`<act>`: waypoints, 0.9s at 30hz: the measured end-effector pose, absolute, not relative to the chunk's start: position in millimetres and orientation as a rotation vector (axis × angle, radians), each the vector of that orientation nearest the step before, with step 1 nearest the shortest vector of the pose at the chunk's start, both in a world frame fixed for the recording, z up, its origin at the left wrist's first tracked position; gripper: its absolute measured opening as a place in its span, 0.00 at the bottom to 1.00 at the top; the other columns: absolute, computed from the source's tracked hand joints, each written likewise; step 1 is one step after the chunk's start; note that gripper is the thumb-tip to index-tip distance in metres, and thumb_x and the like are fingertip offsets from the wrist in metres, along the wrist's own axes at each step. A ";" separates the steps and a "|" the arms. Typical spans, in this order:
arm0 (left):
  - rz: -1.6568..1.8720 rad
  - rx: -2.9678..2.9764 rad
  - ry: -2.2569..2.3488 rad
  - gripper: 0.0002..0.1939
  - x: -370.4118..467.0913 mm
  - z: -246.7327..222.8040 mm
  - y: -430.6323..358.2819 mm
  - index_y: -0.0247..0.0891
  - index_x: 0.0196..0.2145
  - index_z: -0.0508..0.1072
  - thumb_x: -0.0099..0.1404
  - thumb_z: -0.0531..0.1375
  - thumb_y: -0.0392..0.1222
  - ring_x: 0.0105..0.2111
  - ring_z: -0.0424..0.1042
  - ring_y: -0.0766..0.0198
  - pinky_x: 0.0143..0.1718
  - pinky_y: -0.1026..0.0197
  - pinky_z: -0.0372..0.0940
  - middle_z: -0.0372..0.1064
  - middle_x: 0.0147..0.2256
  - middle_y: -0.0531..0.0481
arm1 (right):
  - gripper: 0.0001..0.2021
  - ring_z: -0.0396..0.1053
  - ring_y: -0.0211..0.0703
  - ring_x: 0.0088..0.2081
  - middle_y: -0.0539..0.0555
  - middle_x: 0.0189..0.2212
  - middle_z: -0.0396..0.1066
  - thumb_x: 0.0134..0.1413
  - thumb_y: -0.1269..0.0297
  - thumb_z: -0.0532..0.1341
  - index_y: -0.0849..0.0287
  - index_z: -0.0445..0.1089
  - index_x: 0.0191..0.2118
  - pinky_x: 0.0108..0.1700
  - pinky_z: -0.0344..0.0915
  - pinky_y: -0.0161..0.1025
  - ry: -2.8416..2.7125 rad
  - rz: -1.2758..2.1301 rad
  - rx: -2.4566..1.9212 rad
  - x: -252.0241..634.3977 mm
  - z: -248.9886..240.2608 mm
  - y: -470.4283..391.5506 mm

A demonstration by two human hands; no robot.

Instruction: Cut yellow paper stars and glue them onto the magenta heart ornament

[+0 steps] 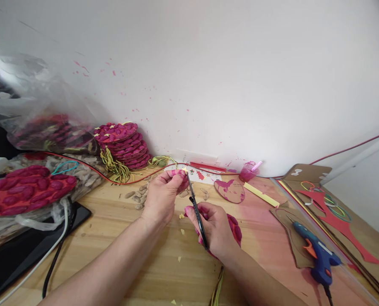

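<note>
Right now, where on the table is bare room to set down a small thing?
Bare wood shows between the left forearm and the black slab, and pinkish tabletop between the right forearm and the cardboard by the glue gun. Crowded along the wall: stack, peanuts, cup. Yellow scraps lie between the forearms.

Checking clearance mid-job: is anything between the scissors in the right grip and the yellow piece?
Nothing visible: the scissors in the right grip reach up beside the yellow piece, which the left grip pinches.

scissors handle (202, 229): smooth, plastic-looking | tabletop (163, 265): smooth grained wood | bag (58, 95): glossy plastic | heart (232, 195): matt cardboard
</note>
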State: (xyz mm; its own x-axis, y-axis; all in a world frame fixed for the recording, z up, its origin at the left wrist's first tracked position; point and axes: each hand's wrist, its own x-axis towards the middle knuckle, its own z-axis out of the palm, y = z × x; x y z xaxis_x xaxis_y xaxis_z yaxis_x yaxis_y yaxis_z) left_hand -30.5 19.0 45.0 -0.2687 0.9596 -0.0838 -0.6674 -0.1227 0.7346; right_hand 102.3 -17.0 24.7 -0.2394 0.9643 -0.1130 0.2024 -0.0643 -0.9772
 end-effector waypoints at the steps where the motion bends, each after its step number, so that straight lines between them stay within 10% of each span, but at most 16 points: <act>1: 1.689 0.500 0.810 0.17 -30.6 45.1 19.0 0.31 0.28 0.75 0.44 0.75 0.41 0.26 0.70 0.71 0.34 0.66 0.68 0.72 0.26 0.53 | 0.20 0.50 0.29 0.14 0.43 0.13 0.54 0.50 0.53 0.67 0.58 0.60 0.20 0.18 0.42 0.32 -1.499 1.367 -1.295 102.4 24.3 -16.9; 27: 1.401 0.735 0.984 0.15 -39.2 47.3 17.8 0.34 0.28 0.78 0.45 0.74 0.45 0.27 0.68 0.70 0.32 0.66 0.62 0.73 0.27 0.51 | 0.15 0.61 0.30 0.12 0.44 0.18 0.66 0.41 0.57 0.72 0.61 0.73 0.32 0.12 0.53 0.28 -1.256 1.333 -1.199 125.8 32.8 10.5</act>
State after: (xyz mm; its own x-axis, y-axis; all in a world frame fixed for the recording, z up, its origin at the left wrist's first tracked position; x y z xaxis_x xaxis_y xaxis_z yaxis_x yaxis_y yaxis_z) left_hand -39.2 17.8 47.3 -0.0880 0.9884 -0.1238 -0.4518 0.0711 0.8893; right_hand 125.8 10.5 32.8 -0.1060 0.9926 -0.0592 0.0001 -0.0596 -0.9982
